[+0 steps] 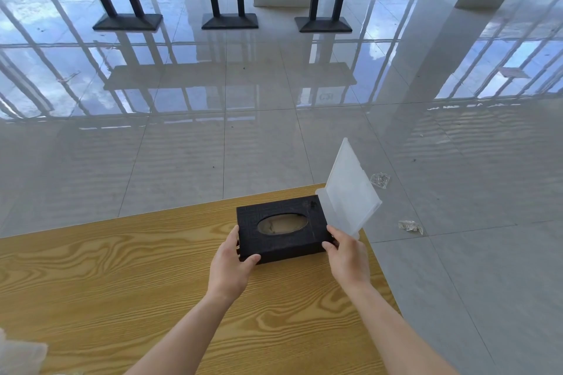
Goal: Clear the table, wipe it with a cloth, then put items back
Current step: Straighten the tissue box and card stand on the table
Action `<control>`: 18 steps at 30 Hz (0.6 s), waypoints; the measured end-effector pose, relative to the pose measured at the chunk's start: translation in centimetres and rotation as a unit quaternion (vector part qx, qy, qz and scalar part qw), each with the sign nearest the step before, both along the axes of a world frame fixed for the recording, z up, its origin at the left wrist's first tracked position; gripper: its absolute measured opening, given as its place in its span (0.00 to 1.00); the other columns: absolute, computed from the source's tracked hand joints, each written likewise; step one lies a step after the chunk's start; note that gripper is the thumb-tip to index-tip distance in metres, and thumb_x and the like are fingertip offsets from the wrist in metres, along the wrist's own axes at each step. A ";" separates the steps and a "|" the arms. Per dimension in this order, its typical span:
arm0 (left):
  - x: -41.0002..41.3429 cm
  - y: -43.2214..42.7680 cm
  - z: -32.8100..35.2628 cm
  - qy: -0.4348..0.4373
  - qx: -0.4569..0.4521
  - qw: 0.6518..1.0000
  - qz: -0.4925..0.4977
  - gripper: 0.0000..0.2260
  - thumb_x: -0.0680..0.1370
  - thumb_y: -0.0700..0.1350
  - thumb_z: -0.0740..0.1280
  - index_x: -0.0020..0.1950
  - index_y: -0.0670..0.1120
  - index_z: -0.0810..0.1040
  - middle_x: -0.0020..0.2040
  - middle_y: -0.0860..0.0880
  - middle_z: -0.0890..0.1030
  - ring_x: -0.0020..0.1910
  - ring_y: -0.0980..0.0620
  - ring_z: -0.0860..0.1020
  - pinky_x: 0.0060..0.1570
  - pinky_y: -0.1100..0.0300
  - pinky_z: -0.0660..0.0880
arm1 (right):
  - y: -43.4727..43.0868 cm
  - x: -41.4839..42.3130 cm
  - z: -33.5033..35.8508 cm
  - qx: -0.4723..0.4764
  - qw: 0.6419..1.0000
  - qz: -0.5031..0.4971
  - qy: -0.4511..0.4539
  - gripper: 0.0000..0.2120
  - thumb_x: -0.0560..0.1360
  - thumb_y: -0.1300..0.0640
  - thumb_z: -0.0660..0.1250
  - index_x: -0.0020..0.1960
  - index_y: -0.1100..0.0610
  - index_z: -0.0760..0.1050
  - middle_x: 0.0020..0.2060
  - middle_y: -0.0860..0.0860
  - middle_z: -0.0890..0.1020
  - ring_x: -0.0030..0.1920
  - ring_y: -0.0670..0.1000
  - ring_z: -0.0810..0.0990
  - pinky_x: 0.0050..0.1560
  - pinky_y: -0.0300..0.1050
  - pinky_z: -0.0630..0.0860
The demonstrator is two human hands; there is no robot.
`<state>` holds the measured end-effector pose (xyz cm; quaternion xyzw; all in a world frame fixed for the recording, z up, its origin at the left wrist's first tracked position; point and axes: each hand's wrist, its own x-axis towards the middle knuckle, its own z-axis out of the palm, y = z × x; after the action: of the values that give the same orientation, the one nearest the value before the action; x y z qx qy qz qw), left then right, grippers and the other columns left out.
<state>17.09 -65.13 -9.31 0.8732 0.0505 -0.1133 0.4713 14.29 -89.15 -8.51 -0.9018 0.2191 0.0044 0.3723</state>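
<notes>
I have the black tissue box between both hands, one at each short end, because it is wide and flat and a grip on both ends keeps it level and square. My left hand wraps the left near corner: the thumb lies across the near face and the fingers run up the end wall. My right hand pinches the right near corner the same way, thumb in front; its fingers go behind the end, and I cannot tell how far they curl.

The box lies flat on the worktop, oval opening upward, as far as I can judge. It sits toward the far right corner, just ahead of my grip.

Just beyond my right hand a clear plastic stand rises tilted, close against the box's right end. My right fingers may brush its foot, so I would mind it when the box shifts.

Whether I am lifting the box away or setting it back I cannot say from here.

Well back and left of my grip is something pale, too blurred to name.
</notes>
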 end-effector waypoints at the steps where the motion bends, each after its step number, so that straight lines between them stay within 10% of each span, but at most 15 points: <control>1: 0.0 0.0 0.0 0.000 0.004 1.000 0.000 0.35 0.75 0.42 0.74 0.77 0.53 0.61 0.61 0.55 0.77 0.61 0.53 0.75 0.59 0.57 0.74 | 0.0 0.0 0.1 -0.001 1.000 0.002 0.002 0.23 0.78 0.59 0.69 0.72 0.55 0.71 0.66 0.54 0.78 0.68 0.55 0.75 0.65 0.54 0.75; 18: -0.2 -0.6 2.1 -0.009 0.116 0.992 -0.044 0.34 0.79 0.50 0.67 0.80 0.50 0.54 0.73 0.46 0.67 0.69 0.47 0.70 0.59 0.55 0.70 | 0.0 -0.6 3.0 -0.046 0.997 0.063 0.027 0.23 0.79 0.54 0.67 0.73 0.55 0.69 0.66 0.52 0.77 0.65 0.52 0.76 0.63 0.47 0.74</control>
<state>16.87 -65.74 -7.19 0.9242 0.0206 -0.1188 0.3623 13.69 -89.16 -5.53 -0.9297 0.1714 0.0421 0.3234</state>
